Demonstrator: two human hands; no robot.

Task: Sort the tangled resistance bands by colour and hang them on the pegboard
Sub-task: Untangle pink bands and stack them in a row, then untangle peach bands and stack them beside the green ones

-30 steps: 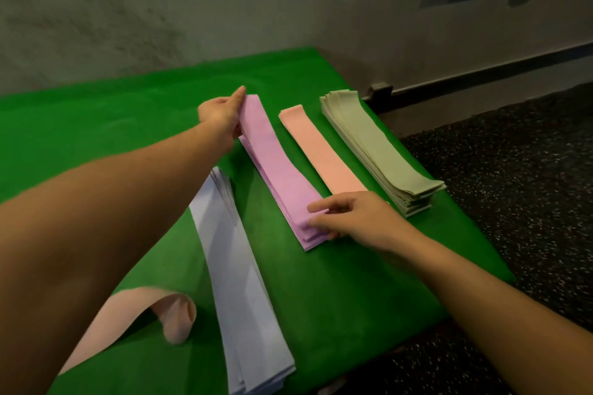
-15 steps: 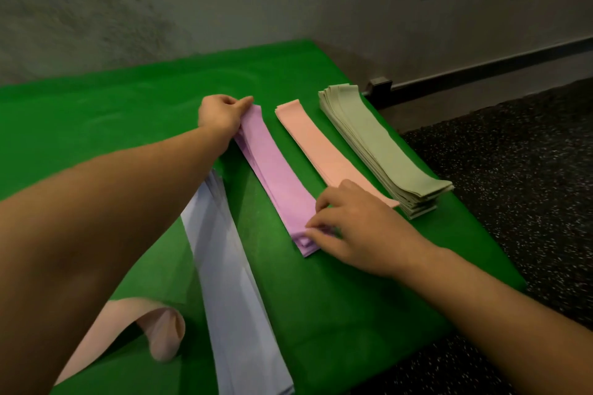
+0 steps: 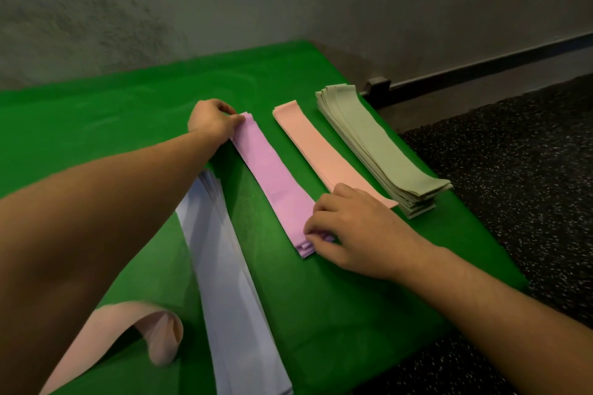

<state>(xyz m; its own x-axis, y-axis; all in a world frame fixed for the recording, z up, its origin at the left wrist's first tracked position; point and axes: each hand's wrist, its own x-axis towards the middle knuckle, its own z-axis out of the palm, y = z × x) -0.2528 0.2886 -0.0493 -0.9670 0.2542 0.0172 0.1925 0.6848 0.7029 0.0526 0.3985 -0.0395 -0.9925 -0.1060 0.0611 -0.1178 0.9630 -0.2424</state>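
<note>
A flat stack of purple bands [image 3: 276,179] lies diagonally on the green table [image 3: 128,112]. My left hand [image 3: 213,120] pinches the stack's far end. My right hand [image 3: 349,231] grips its near end, fingers curled over the edge. To the right lie a peach stack [image 3: 324,151] and a thicker sage-green stack [image 3: 378,147]. A pale blue stack [image 3: 231,292] runs toward me on the left, partly under my left forearm. A loose peach band [image 3: 134,327] curls at the near left corner. No pegboard is in view.
The table's right edge drops to a dark speckled floor [image 3: 513,170]. A grey wall [image 3: 224,0] stands behind, with a dark rail [image 3: 481,67] along its base at the right.
Both hands have closed on the ends of the purple stack: the left fingers bent down onto the far end, the right curled over the near end. The view shifted slightly.
</note>
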